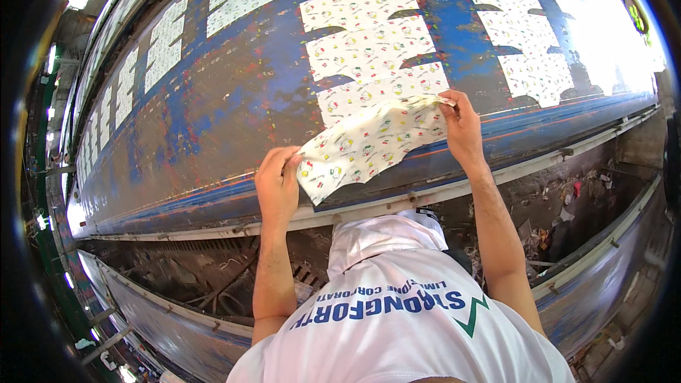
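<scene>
A white printed fabric piece (369, 143) with small coloured figures hangs between my two hands at the near edge of the long table. My left hand (278, 177) pinches its left corner, thumb against fingers. At the upper right corner, my right hand (462, 128) grips the fabric's edge between thumb and fingertips. The piece sags with its lower edge over the table's rim. Just beyond it, matching cut fabric pieces (372, 46) lie flat in a column, with curved notches at their sides. The held piece covers part of the nearest one.
The long table (234, 92) has a dark surface stained blue and red. More fabric pieces lie to the left (167, 39) and right (528, 42). A metal rail (312, 218) runs along its near edge. Below is a floor gap with scraps (560, 216); another table (163, 312) stands behind.
</scene>
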Demonstrator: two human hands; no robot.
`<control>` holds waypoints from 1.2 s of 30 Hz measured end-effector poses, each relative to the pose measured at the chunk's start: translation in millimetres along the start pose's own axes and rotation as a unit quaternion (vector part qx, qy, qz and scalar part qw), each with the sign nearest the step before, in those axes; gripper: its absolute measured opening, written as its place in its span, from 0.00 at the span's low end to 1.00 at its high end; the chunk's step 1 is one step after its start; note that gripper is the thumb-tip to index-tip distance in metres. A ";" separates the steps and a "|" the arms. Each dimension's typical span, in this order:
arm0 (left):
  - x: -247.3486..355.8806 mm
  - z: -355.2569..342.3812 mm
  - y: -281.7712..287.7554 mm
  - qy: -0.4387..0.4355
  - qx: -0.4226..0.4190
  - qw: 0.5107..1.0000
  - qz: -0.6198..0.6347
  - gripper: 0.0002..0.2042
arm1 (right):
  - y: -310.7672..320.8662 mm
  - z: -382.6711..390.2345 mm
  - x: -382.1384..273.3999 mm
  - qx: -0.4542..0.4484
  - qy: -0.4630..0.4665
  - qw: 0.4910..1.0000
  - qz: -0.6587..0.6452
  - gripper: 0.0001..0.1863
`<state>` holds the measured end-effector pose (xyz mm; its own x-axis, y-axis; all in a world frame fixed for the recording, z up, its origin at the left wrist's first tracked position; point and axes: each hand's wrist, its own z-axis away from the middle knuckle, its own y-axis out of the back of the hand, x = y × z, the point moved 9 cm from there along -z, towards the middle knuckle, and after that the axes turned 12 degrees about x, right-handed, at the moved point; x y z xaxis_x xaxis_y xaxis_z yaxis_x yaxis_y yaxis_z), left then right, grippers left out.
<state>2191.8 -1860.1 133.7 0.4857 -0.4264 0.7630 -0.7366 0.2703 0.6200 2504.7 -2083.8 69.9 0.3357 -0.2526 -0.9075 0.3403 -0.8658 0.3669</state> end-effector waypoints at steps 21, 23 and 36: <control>-86.0 -103.9 -149.5 -0.071 -0.019 0.989 -0.127 0.11 | -43.1 -97.8 81.9 -0.013 -0.003 0.963 0.269 0.10; -94.0 -104.1 -151.2 -0.042 -0.024 0.988 -0.144 0.12 | -46.5 -97.1 84.8 -0.018 0.011 0.958 0.288 0.10; -76.7 -108.0 -156.3 -0.085 -0.051 0.991 -0.094 0.10 | -58.9 -123.1 79.4 -0.131 0.057 0.942 0.303 0.10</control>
<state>2320.5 -1776.4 -2.0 0.5162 -0.6147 0.5964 -0.5857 0.2547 0.7694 2619.4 -1999.8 1.5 0.6251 -0.6057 -0.4923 0.2554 -0.4373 0.8623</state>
